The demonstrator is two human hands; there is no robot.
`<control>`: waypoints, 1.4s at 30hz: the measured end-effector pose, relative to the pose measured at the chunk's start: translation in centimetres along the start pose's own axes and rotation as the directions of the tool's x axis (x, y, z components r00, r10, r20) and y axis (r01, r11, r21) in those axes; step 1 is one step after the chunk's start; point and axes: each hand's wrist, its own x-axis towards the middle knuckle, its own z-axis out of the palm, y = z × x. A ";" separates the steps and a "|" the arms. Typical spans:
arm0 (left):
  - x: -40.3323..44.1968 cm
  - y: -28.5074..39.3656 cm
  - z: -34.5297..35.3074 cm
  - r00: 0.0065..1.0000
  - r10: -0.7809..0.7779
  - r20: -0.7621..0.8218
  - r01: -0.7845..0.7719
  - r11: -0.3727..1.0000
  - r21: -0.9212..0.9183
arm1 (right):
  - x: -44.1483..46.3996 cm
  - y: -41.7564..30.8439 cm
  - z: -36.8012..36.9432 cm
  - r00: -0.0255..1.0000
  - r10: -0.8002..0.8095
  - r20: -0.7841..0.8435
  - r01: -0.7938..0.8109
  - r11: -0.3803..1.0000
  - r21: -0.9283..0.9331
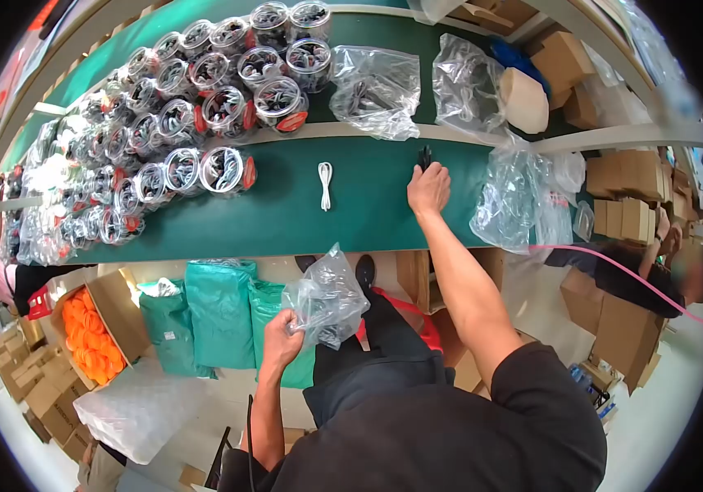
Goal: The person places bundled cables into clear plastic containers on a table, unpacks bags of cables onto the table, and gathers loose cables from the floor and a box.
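My left hand (281, 338) is closed on a clear plastic bag (332, 302), held in front of the table edge above my lap. My right hand (429, 189) reaches over the green tabletop (286, 217), its fingers closed round a small black item (425, 156) that looks like a bundled cable; my fingers hide most of it. To the left of that hand a folded white cable (325, 186) lies by itself on the tabletop. Right of my right hand is a heap of clear plastic bags (505, 197).
Clear jars (228, 170) with cables inside stand in rows at left and on the shelf behind. Two plastic bags (376, 90) lie on that shelf. Green packages (220, 316) and a box of orange bundles (93, 336) stand below. Co-workers (655, 271) are at the sides.
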 end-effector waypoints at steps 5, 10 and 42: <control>3.1 1.8 3.0 0.992 0.099 0.081 -0.086 0.984 -0.157 | -1.2 0.6 -2.4 0.995 -0.007 0.099 0.012 0.998 -0.055; 8.1 8.6 8.0 0.978 0.136 0.157 -0.079 0.944 -0.322 | -9.8 3.6 -13.2 0.767 -0.543 0.340 0.128 0.650 0.749; 21.5 26.4 35.6 0.889 -0.013 0.458 0.158 0.947 -0.280 | 3.6 22.7 -4.3 0.909 0.201 0.365 -0.316 0.904 0.290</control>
